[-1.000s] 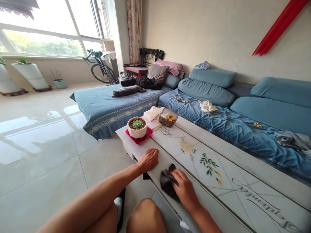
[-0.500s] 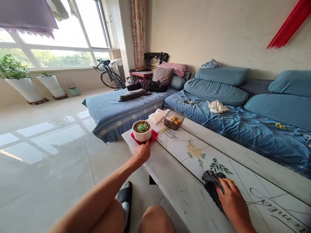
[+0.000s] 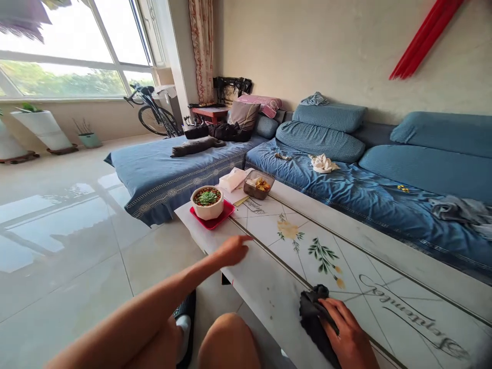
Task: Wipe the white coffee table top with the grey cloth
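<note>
Two hands at one bench, dark cloth under the right.
From my remote seat, on the head view, I see the right hand with its grip clenched on the dark cloth, which lies bunched on the bench across the near border line of the printed panel. The left hand points its index finger over the bench near the red tray under the potted succulent; it is slightly blurred, so I can't tell whether that grip is released.
</note>
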`<move>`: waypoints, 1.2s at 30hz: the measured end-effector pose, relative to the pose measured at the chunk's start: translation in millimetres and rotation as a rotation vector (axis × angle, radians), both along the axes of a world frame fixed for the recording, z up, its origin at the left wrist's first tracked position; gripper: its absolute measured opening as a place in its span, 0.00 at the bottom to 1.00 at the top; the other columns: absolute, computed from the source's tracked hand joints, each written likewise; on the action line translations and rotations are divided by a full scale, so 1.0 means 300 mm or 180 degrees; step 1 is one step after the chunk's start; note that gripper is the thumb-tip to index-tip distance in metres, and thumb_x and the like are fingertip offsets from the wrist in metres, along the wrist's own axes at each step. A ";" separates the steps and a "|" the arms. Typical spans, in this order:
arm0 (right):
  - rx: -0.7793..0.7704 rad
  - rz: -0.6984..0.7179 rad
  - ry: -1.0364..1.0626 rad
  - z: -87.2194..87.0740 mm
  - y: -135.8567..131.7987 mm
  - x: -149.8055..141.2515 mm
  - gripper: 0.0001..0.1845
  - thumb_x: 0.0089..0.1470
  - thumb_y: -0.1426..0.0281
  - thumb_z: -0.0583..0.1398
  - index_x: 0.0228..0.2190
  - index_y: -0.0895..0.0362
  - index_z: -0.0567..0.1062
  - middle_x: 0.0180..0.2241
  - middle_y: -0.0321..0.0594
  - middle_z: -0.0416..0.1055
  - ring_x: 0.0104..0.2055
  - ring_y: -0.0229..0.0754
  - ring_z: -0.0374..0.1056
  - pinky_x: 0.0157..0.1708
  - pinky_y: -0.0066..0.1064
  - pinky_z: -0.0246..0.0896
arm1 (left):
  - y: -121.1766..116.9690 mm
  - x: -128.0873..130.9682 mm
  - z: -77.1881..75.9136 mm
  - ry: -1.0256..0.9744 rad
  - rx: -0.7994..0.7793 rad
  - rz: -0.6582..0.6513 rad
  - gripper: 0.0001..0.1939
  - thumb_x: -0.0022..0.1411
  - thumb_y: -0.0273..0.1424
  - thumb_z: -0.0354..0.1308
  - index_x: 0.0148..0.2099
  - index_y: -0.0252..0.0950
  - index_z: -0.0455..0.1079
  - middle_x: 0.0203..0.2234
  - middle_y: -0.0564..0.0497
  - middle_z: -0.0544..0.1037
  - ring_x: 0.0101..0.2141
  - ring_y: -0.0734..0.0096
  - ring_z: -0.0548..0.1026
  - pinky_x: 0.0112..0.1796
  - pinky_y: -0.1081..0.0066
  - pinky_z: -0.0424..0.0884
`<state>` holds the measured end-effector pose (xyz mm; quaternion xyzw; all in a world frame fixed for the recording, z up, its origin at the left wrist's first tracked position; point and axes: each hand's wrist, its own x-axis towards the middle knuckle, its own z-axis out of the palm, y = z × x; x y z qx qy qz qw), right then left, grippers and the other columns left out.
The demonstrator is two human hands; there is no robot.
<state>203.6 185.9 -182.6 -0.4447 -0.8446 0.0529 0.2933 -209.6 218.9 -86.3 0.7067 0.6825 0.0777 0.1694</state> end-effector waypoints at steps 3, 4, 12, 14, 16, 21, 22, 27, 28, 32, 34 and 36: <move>0.0013 -0.0369 -0.0094 0.013 -0.031 0.099 0.17 0.70 0.57 0.55 0.52 0.47 0.78 0.50 0.45 0.78 0.48 0.52 0.80 0.41 0.40 0.80 | -0.047 0.182 -0.022 -0.0014 -0.0361 -0.0615 0.37 0.65 0.26 0.57 0.74 0.53 0.65 0.38 0.48 0.85 0.37 0.60 0.83 0.38 0.67 0.76; 0.0045 -0.0490 -0.0094 0.021 -0.031 0.103 0.17 0.70 0.56 0.55 0.52 0.47 0.77 0.49 0.45 0.78 0.47 0.52 0.80 0.39 0.40 0.80 | -0.063 0.214 -0.021 0.0089 -0.0422 -0.0779 0.40 0.64 0.26 0.57 0.76 0.54 0.62 0.38 0.47 0.85 0.37 0.58 0.84 0.38 0.65 0.76; 0.0174 -0.0450 0.0056 0.085 -0.056 -0.155 0.15 0.69 0.67 0.53 0.51 0.50 0.77 0.47 0.47 0.77 0.47 0.53 0.78 0.45 0.45 0.79 | -0.118 0.228 0.010 0.0806 -0.0358 -0.1035 0.43 0.67 0.22 0.51 0.81 0.44 0.51 0.38 0.39 0.84 0.41 0.51 0.85 0.40 0.60 0.78; 0.0058 -0.0114 -0.0083 0.086 -0.087 -0.123 0.17 0.68 0.71 0.54 0.53 0.50 0.76 0.50 0.47 0.77 0.50 0.51 0.78 0.48 0.43 0.79 | -0.146 0.228 0.014 0.0686 -0.0370 -0.1440 0.42 0.67 0.24 0.53 0.79 0.53 0.55 0.37 0.43 0.84 0.39 0.52 0.85 0.39 0.61 0.77; 0.0029 0.0009 -0.0244 0.083 -0.111 -0.031 0.19 0.67 0.72 0.54 0.55 0.49 0.76 0.52 0.45 0.77 0.52 0.49 0.78 0.50 0.40 0.79 | -0.176 0.205 0.021 0.0689 -0.0365 -0.1588 0.41 0.67 0.22 0.52 0.78 0.56 0.57 0.36 0.45 0.84 0.38 0.53 0.85 0.38 0.61 0.77; 0.0059 -0.0445 -0.0403 0.087 -0.103 0.151 0.16 0.68 0.65 0.56 0.53 0.52 0.77 0.49 0.47 0.77 0.48 0.51 0.79 0.47 0.43 0.78 | -0.229 0.128 0.014 0.0813 -0.0233 -0.1399 0.45 0.64 0.19 0.52 0.79 0.53 0.54 0.30 0.46 0.82 0.33 0.54 0.83 0.36 0.62 0.75; 0.0027 -0.0509 -0.0387 0.088 -0.098 0.155 0.16 0.68 0.65 0.55 0.53 0.52 0.77 0.49 0.48 0.77 0.49 0.52 0.79 0.48 0.44 0.78 | -0.238 0.121 0.008 0.0757 -0.0200 -0.1577 0.46 0.63 0.19 0.53 0.79 0.53 0.55 0.29 0.47 0.82 0.32 0.55 0.83 0.35 0.63 0.75; -0.0324 -0.0291 -0.0160 0.102 -0.103 0.106 0.16 0.69 0.65 0.56 0.54 0.50 0.78 0.52 0.47 0.76 0.52 0.51 0.78 0.52 0.44 0.77 | -0.282 0.103 -0.001 0.0886 -0.0124 -0.1677 0.48 0.62 0.16 0.50 0.79 0.55 0.53 0.30 0.49 0.83 0.30 0.59 0.82 0.33 0.65 0.73; -0.0354 -0.0226 -0.0084 0.109 -0.102 0.075 0.16 0.69 0.66 0.56 0.53 0.50 0.78 0.52 0.46 0.76 0.51 0.51 0.78 0.52 0.43 0.78 | -0.287 0.102 0.000 0.0941 -0.0126 -0.1619 0.48 0.62 0.16 0.50 0.80 0.54 0.53 0.30 0.48 0.83 0.29 0.58 0.82 0.32 0.65 0.72; -0.0274 0.0166 0.0191 0.147 -0.055 -0.186 0.16 0.68 0.71 0.56 0.52 0.50 0.79 0.49 0.44 0.77 0.51 0.51 0.77 0.53 0.44 0.77 | -0.272 0.086 -0.004 0.0893 -0.0008 -0.1830 0.45 0.63 0.19 0.53 0.78 0.52 0.57 0.26 0.49 0.80 0.28 0.60 0.80 0.32 0.65 0.72; -0.0274 0.0374 0.0186 0.166 -0.027 -0.341 0.17 0.66 0.75 0.57 0.51 0.52 0.80 0.48 0.44 0.77 0.51 0.51 0.76 0.53 0.44 0.77 | -0.250 0.045 -0.008 0.0850 0.0176 -0.1868 0.40 0.65 0.19 0.54 0.75 0.54 0.63 0.26 0.51 0.79 0.29 0.61 0.80 0.35 0.66 0.72; -0.0314 0.0530 0.0069 0.181 -0.023 -0.429 0.19 0.63 0.78 0.57 0.50 0.53 0.80 0.47 0.45 0.77 0.51 0.51 0.75 0.53 0.45 0.77 | -0.224 -0.022 -0.014 0.0848 0.0512 -0.1736 0.33 0.68 0.21 0.55 0.71 0.51 0.70 0.31 0.48 0.81 0.35 0.60 0.81 0.40 0.64 0.74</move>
